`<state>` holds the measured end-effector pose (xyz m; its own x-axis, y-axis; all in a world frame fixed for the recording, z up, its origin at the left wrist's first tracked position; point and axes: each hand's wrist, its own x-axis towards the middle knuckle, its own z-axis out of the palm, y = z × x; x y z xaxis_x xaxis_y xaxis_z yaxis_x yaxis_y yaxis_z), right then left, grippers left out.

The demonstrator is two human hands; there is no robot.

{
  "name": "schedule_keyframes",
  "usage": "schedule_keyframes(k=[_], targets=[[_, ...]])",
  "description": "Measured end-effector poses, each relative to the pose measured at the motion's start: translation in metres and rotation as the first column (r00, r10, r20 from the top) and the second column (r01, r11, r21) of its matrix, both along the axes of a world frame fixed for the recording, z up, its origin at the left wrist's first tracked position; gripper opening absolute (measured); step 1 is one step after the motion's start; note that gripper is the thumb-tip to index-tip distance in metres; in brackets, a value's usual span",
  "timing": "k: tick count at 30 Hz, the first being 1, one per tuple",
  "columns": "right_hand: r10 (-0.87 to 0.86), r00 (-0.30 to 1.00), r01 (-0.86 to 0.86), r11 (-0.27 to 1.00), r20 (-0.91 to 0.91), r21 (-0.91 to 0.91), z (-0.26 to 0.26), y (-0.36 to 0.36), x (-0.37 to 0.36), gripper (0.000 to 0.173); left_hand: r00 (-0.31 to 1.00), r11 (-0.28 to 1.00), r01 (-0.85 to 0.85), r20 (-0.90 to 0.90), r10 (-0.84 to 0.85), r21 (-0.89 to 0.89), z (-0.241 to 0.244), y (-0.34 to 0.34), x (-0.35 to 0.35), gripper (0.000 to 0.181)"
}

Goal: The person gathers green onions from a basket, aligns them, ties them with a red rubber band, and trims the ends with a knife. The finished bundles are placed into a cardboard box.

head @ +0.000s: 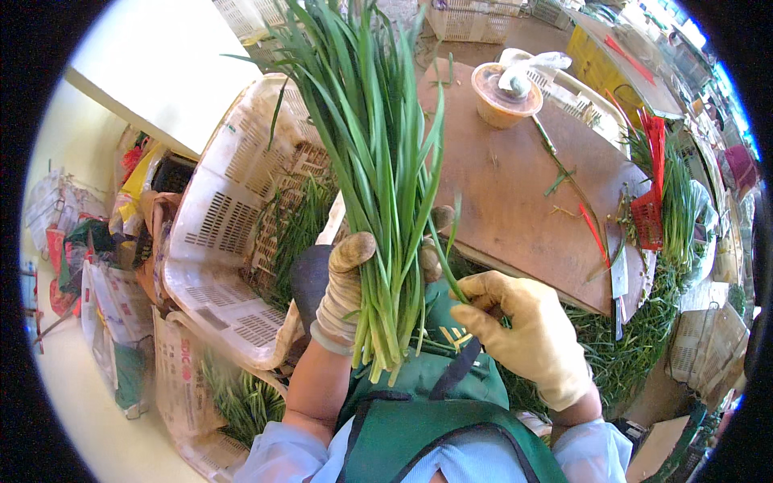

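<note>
My left hand (345, 284), in a dirty knitted glove, grips a thick bunch of Chinese chives (386, 199) near its pale stem ends. The leaves point away from me, and the cut ends hang over my green apron (435, 416). To the right of the bunch, my right hand (513, 326), in a cream glove, pinches a single green leaf (450, 268) between thumb and fingers. Part of the left hand is hidden behind the stems.
A white plastic crate (211, 259) holding greens stands at left. On the brown board (513, 199) at right are a lidded plastic tub (504, 102), red ties (595, 235) and a knife (619, 278). Loose leaves (628, 350) lie below it; a red basket (647, 217) is at its edge.
</note>
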<state>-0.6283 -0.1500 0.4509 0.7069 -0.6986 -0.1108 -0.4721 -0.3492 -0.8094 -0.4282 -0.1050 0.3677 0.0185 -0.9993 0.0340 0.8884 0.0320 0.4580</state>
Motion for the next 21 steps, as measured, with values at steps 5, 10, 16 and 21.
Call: schedule_keyframes(k=[5,10,16,21], targets=[[-0.445,0.894,0.242,0.555,0.039,0.796,-0.026,0.009,-0.039,0.023,0.974,0.989,0.141,-0.181,-0.132,0.035,-0.053,0.003,-0.007,0.084],[-0.527,0.839,0.188,0.515,0.136,0.837,-0.047,0.018,-0.069,0.036,0.839,0.983,0.182,-0.527,-0.138,0.032,-0.084,-0.009,-0.018,0.072],[-0.075,0.558,0.406,0.893,-0.826,0.193,-0.12,0.03,-0.22,0.037,0.844,0.98,0.197,-0.509,-0.169,0.001,-0.074,-0.012,-0.022,0.073],[-0.225,0.974,0.2,0.848,-0.008,0.49,-0.082,-0.009,-0.09,0.076,0.981,0.942,0.193,-0.027,-0.193,0.274,-0.044,-0.003,-0.03,0.076]])
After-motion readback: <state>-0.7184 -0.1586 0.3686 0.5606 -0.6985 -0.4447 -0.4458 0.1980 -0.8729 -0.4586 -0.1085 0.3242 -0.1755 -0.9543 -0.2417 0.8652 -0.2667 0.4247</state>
